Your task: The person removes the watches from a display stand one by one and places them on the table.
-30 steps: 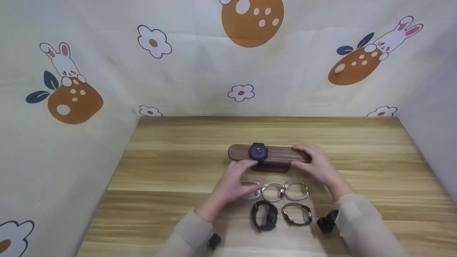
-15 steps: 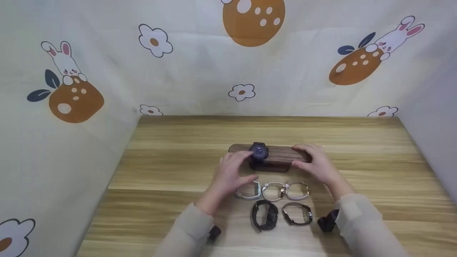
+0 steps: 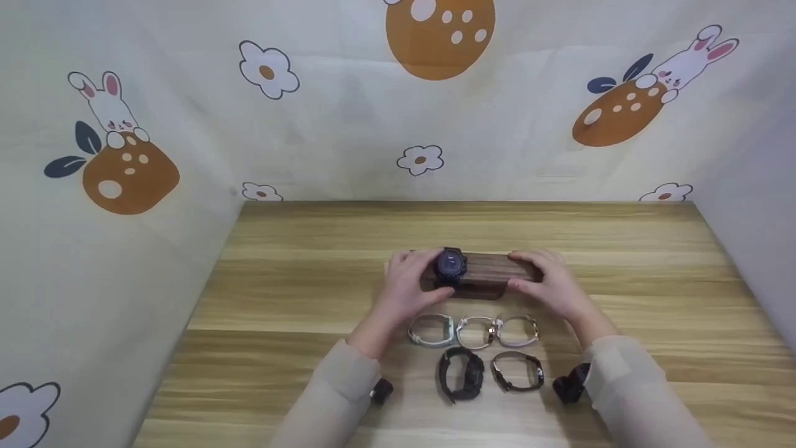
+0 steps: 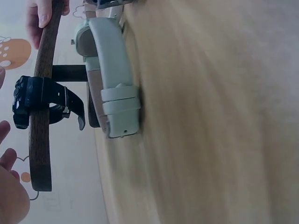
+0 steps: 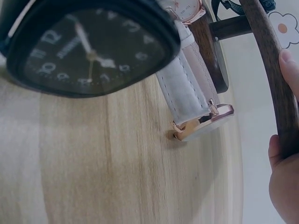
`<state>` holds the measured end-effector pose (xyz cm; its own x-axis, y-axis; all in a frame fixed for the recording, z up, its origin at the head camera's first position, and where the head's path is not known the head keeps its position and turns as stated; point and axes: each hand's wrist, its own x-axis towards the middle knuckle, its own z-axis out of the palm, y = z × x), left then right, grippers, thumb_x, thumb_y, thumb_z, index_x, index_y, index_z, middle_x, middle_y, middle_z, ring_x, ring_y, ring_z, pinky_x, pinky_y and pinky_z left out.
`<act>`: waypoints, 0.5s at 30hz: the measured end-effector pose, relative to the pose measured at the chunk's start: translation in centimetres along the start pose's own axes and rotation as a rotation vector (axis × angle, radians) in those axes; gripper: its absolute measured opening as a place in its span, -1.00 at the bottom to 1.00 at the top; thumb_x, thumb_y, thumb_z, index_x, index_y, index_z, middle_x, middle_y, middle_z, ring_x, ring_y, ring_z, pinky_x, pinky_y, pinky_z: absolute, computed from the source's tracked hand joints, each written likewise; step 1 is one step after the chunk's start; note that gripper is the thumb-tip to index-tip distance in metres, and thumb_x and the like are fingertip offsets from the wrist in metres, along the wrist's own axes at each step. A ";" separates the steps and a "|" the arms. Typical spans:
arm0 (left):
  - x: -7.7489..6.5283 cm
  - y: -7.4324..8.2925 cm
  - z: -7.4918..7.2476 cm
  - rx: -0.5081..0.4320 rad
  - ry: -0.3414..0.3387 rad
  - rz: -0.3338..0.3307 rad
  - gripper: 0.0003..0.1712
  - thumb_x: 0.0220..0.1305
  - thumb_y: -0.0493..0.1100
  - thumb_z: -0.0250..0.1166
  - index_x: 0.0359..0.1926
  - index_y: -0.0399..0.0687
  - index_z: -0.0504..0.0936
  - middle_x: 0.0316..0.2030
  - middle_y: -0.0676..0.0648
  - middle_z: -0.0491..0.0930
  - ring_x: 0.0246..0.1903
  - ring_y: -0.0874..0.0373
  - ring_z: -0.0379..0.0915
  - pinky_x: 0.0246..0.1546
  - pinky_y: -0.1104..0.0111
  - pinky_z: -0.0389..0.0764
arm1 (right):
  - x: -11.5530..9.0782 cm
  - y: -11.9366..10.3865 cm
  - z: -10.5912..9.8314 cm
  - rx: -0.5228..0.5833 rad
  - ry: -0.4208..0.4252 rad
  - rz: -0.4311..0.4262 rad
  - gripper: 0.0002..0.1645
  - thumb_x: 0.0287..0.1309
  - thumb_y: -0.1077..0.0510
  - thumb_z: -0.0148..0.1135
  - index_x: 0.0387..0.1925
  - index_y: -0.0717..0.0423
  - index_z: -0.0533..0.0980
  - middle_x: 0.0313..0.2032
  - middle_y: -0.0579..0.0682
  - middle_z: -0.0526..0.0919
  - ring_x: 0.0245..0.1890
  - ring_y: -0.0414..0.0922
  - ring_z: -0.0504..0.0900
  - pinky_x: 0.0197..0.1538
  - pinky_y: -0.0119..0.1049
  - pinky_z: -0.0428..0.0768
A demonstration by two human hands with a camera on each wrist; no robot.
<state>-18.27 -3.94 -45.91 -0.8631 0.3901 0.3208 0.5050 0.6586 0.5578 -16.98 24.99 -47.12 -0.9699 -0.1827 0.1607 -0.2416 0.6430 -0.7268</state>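
A dark wooden watch stand has a raised bar, with a black digital watch strapped around it left of the middle. My right hand grips the bar's right end, fingers behind and thumb in front. My left hand spans the left end, fingertips near the watch's far edge and thumb near its front edge. In the left wrist view, that hand's fingers appear spread just above the bar, and the watch's strap tail hangs beneath it.
Closed-loop watches stand on the wood-grain table before the stand: a mint one, a white one with rose-gold case, and a pale one. Nearer are a chunky black watch and a dark-strapped watch. A patterned cloth lines the back.
My left hand has moved forward from above the mint watch to the stand's left end, uncovering the mint watch. My right hand keeps its grip on the bar, and the stand stays in place.
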 end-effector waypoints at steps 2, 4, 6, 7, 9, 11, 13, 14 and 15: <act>0.3 0.0 -0.1 0.009 0.000 -0.012 -0.16 -0.11 0.18 0.44 0.24 0.10 0.41 0.14 0.08 0.48 0.08 0.02 0.24 0.12 0.09 0.19 | 0.0 0.0 0.0 -0.001 0.003 0.000 -0.33 -0.07 0.03 0.42 0.13 0.05 0.46 0.12 0.13 0.47 0.11 0.11 0.29 0.21 0.14 0.21; 0.6 0.0 -0.2 0.025 0.005 -0.017 -0.15 -0.13 0.19 0.45 0.24 0.12 0.43 0.13 0.09 0.49 0.10 -0.01 0.23 0.12 0.05 0.16 | 0.0 0.0 -0.1 0.000 0.006 -0.006 -0.34 -0.07 0.04 0.42 0.13 0.06 0.47 0.12 0.14 0.47 0.11 0.11 0.29 0.20 0.14 0.21; 0.9 -0.1 -0.2 0.039 0.009 -0.014 -0.15 -0.15 0.20 0.46 0.23 0.15 0.44 0.13 0.10 0.49 0.12 -0.02 0.23 0.11 0.05 0.15 | 0.1 0.0 -0.1 0.000 0.011 -0.014 -0.35 -0.07 0.05 0.42 0.12 0.07 0.47 0.11 0.15 0.47 0.11 0.12 0.29 0.20 0.14 0.21; 1.1 -0.2 -0.2 0.041 0.008 -0.014 -0.16 -0.16 0.20 0.46 0.22 0.16 0.44 0.13 0.10 0.49 0.12 -0.03 0.23 0.11 0.05 0.14 | 0.1 0.0 -0.1 0.000 0.012 -0.016 -0.35 -0.07 0.06 0.42 0.12 0.07 0.47 0.12 0.14 0.47 0.11 0.12 0.29 0.20 0.14 0.21; 1.3 -0.3 -0.2 0.039 0.000 -0.008 -0.16 -0.17 0.20 0.47 0.21 0.16 0.46 0.13 0.10 0.50 0.13 -0.04 0.23 0.10 0.06 0.14 | 0.1 0.1 -0.1 0.001 0.018 -0.024 -0.35 -0.07 0.08 0.42 0.12 0.08 0.47 0.11 0.15 0.48 0.11 0.12 0.29 0.20 0.15 0.20; 1.5 -0.5 -0.2 0.043 -0.014 -0.003 -0.15 -0.17 0.22 0.46 0.21 0.17 0.45 0.13 0.09 0.50 0.12 -0.03 0.23 0.09 0.08 0.14 | 0.0 0.1 0.0 0.002 0.022 -0.024 -0.35 -0.08 0.08 0.43 0.11 0.08 0.47 0.11 0.14 0.48 0.11 0.11 0.30 0.21 0.13 0.20; 1.7 -0.6 -0.3 0.050 -0.029 -0.003 -0.13 -0.19 0.23 0.47 0.22 0.18 0.44 0.14 0.08 0.49 0.12 -0.04 0.23 0.08 0.08 0.13 | 0.0 0.1 0.1 0.002 0.024 -0.027 -0.35 -0.08 0.08 0.43 0.11 0.09 0.48 0.10 0.13 0.49 0.11 0.11 0.30 0.21 0.12 0.20; 1.8 -0.6 -0.3 0.057 -0.036 -0.004 -0.11 -0.20 0.23 0.47 0.23 0.18 0.43 0.16 0.08 0.47 0.12 -0.04 0.23 0.08 0.09 0.14 | 0.1 0.2 0.1 0.002 0.024 -0.027 -0.35 -0.08 0.07 0.43 0.11 0.09 0.48 0.10 0.13 0.49 0.11 0.11 0.30 0.21 0.12 0.20; 1.9 -0.7 -0.3 0.068 -0.044 -0.005 -0.09 -0.20 0.24 0.47 0.25 0.19 0.41 0.17 0.08 0.46 0.13 -0.04 0.23 0.08 0.10 0.14 | 0.1 0.1 0.2 0.001 0.022 -0.027 -0.35 -0.08 0.06 0.43 0.11 0.09 0.48 0.10 0.13 0.49 0.11 0.10 0.30 0.21 0.11 0.21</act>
<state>-20.23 -3.85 -45.45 -0.8654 0.4134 0.2832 0.5011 0.7024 0.5055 -17.08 24.94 -47.32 -0.9636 -0.1832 0.1948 -0.2673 0.6374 -0.7227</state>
